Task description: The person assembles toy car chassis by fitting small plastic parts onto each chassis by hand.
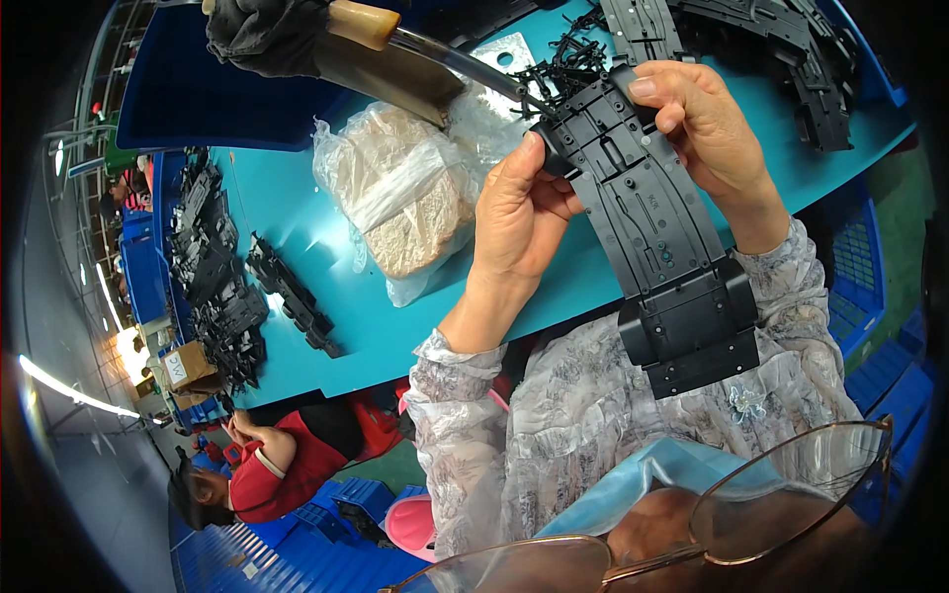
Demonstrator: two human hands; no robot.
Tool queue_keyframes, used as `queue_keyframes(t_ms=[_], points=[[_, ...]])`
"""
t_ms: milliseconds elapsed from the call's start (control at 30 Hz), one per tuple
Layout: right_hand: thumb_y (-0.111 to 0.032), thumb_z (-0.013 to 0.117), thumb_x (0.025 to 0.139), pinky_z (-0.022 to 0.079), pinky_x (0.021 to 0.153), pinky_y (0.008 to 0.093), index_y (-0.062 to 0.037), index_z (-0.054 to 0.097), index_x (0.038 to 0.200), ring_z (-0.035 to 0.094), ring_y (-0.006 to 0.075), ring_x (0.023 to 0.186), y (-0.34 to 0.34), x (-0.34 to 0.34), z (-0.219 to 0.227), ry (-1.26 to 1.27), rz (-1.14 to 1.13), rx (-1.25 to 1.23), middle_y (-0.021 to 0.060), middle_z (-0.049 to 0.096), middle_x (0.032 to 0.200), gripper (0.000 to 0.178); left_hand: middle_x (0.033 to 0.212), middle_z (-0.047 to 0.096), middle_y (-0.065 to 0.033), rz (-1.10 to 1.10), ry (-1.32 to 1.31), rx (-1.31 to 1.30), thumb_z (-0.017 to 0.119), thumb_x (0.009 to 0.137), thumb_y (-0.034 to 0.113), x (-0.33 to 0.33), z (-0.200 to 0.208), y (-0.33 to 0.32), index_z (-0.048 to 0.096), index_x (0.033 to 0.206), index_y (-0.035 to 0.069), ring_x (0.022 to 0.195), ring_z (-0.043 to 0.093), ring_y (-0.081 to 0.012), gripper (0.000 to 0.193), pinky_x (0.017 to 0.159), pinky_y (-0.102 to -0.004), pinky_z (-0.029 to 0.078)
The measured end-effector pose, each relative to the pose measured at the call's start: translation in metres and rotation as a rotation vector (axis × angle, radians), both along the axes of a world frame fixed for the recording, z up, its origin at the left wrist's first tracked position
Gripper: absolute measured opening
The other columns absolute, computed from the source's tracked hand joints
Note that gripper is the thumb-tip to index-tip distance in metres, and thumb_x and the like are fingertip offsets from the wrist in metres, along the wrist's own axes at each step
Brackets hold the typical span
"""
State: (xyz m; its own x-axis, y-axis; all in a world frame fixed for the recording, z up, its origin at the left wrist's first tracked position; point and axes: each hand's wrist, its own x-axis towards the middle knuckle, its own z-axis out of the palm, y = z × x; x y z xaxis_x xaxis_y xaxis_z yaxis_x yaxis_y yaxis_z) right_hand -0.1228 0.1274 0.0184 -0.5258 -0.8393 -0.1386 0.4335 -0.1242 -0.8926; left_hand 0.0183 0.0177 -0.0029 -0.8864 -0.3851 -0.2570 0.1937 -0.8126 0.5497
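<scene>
Between my two hands I hold a long black plastic toy car chassis (657,222) with curved wheel arches at both ends, tilted above the table edge. My left hand (519,212) grips its far left corner, thumb on top. My right hand (707,124) grips the far right corner, with the thumb and bent fingers at the wheel arch. Just beyond that end lies a heap of small black plastic parts (563,69). A metal rod (465,64) with a tan handle (363,24) reaches toward the chassis's far end; whether they touch I cannot tell.
On the blue-green table (287,188) sits a clear bag of tan material (410,208). More black chassis (806,69) lie at the far right, others (213,267) at the left. A blue bin (217,99) stands far left. A person in red (287,465) sits at the lower left.
</scene>
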Motion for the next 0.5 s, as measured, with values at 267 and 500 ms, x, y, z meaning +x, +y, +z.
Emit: queue_keyframes(t_ms=[267,500], points=[[-0.021,0.059,0.074,0.028,0.030,0.0127,-0.0063,0.056,0.066,0.039,0.0000,0.036,-0.002,-0.001,-0.007,0.002,-0.047,0.007,-0.0041,0.049,0.054,0.017,0.083,0.060,-0.0149,-0.013,0.023,-0.006,0.050,0.083,0.028,0.000,0.000,-0.002,0.055,0.085,-0.003,0.075,0.060,-0.0235,0.032,0.065,-0.0378,0.052],[-0.019,0.054,0.077,0.029,0.031,0.0121,-0.0051,0.059,0.073,0.040,-0.0006,0.037,-0.001,-0.003,-0.013,-0.013,-0.043,-0.038,-0.0039,0.050,0.056,0.015,0.083,0.059,-0.0146,-0.020,0.028,-0.044,0.050,0.083,0.028,0.000,0.000,-0.003,0.055,0.084,-0.003,0.074,0.060,-0.0227,0.032,0.064,-0.0366,0.052]])
